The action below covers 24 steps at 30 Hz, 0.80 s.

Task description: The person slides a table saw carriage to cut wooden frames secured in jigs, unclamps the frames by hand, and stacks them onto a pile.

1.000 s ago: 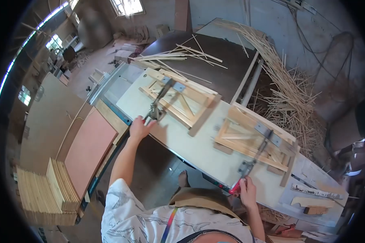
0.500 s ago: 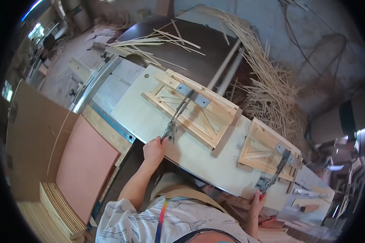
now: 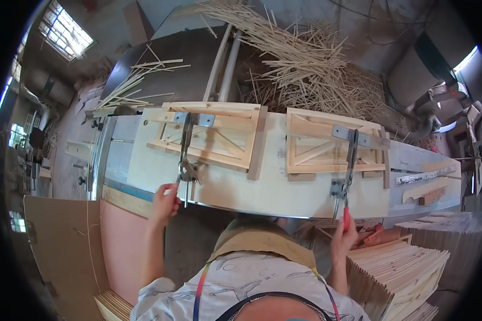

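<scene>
My left hand [image 3: 166,203] is closed around the handle end of the left toggle clamp [image 3: 186,144], hiding the grip. This clamp's long arm reaches over a wooden frame [image 3: 235,152] with diagonal slats, and a metal plate [image 3: 204,120] at its tip lies on the frame's far part. My right hand [image 3: 344,241] grips the red handle of the right toggle clamp [image 3: 352,155]. Its arm reaches across a second slatted wooden frame [image 3: 303,170], where another metal plate [image 3: 343,134] rests. Both frames lie on a pale board [image 3: 276,195].
Thin offcut strips [image 3: 326,75] are heaped behind the board, with more on a dark surface [image 3: 160,83] at back left. Stacked wooden pieces [image 3: 396,267] stand at the lower right. A brown panel [image 3: 61,251] and a pink panel [image 3: 120,241] are at the left.
My view has turned, so the board now lies nearly level across it. Both hands stay at the clamp handles, and the red right handle shows more plainly.
</scene>
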Available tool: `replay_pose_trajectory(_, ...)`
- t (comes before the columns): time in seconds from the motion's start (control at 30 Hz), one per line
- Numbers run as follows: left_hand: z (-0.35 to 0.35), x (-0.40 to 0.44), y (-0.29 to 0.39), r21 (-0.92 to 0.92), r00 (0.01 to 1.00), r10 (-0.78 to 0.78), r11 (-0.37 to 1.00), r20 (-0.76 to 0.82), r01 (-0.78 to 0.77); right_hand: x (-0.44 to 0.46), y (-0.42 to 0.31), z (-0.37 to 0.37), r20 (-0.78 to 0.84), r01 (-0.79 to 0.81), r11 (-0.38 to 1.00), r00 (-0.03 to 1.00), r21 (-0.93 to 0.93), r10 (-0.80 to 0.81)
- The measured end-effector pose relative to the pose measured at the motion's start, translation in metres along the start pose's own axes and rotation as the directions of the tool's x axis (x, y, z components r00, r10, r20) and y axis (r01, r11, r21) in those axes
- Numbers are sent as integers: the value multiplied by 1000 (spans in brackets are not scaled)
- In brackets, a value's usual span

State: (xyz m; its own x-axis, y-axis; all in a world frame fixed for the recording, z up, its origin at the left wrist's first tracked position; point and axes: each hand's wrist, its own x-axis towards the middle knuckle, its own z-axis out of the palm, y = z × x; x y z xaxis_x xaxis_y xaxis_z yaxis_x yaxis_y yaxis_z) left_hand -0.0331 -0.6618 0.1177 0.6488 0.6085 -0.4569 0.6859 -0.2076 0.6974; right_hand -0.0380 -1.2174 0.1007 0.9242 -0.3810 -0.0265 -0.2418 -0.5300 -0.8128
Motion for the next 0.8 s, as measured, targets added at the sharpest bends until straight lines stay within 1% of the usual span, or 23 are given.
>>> replay_pose_trajectory(0.03,-14,-15,28,-101,995,-66,992,78,73,7,-6,-8,-6,17,1000,1000,-2,-17)
replay_pose_trajectory(0.07,-25,-25,48,-194,979,-121,969,164,152,13,-13,-11,-29,74,997,997,29,-73)
replay_pose_trajectory(0.1,-30,-29,55,-210,980,-112,967,165,146,19,-21,-12,-53,132,990,990,58,-129)
replay_pose_trajectory(0.17,-41,-34,56,-323,954,-180,912,239,253,14,-30,-22,-41,127,992,991,-4,-127)
replay_pose_trajectory(0.2,-47,-32,53,-405,944,-160,873,287,271,21,-37,-29,-64,92,994,993,-55,-96)
replay_pose_trajectory(0.23,-49,-32,55,-414,941,-172,864,290,286,27,-46,-34,-89,57,993,994,-105,-66)
replay_pose_trajectory(0.27,-49,-32,60,-530,955,-86,816,283,230,42,-60,-38,-99,-68,985,994,-156,53)
replay_pose_trajectory(0.3,-50,-28,62,-637,965,-1,751,262,173,48,-83,-36,-89,-60,983,995,-172,45)
replay_pose_trajectory(0.33,-50,-21,59,-726,940,131,671,314,149,58,-111,-31,-64,-117,987,992,-108,110)
replay_pose_trajectory(0.37,-53,-14,55,-805,901,269,578,341,133,60,-124,-32,-34,-33,961,999,-274,24)
replay_pose_trajectory(0.4,-59,-10,48,-776,849,342,619,403,119,61,-138,-34,-4,54,901,998,-430,-62)
replay_pose_trajectory(0.43,-70,-11,38,-776,804,377,611,460,157,63,-163,-41,64,65,760,997,-647,-30)
replay_pose_trajectory(0.47,-77,-7,25,-777,776,393,600,493,190,64,-188,-49,131,107,568,991,-816,1)
replay_pose_trajectory(0.5,-82,-4,12,-778,747,411,589,523,220,75,-221,-28,158,243,626,969,-741,-189)
replay_pose_trajectory(0.53,-87,-1,-3,-794,766,402,565,502,224,82,-265,-1,179,390,636,911,-666,-371)
replay_pose_trajectory(0.57,-87,3,-19,-740,780,332,630,531,235,95,-320,31,252,445,588,889,-676,-383)
replay_pose_trajectory(0.6,-87,5,-34,-679,791,257,689,555,252,111,-346,71,389,591,606,807,-532,-445)
replay_pose_trajectory(0.63,-84,2,-48,-714,824,245,655,511,248,135,-363,120,520,726,598,675,-339,-524)
replay_pose_trajectory(0.67,-81,-2,-59,-690,824,233,683,516,239,159,-371,172,627,711,683,611,-166,-483)
replay_pose_trajectory(0.7,-78,-7,-67,-665,824,220,711,522,231,184,-366,221,728,652,759,523,-7,-443)
replay_pose_trajectory(0.73,-75,-17,-75,-669,829,201,699,523,252,208,-344,283,731,656,753,486,57,-479)
replay_pose_trajectory(0.77,-82,-31,-91,-675,832,184,686,523,273,206,-333,319,813,702,711,438,-44,-383)
replay_pose_trajectory(0.8,-92,-52,-118,-686,853,184,685,489,246,205,-321,354,880,757,642,383,-124,-281)
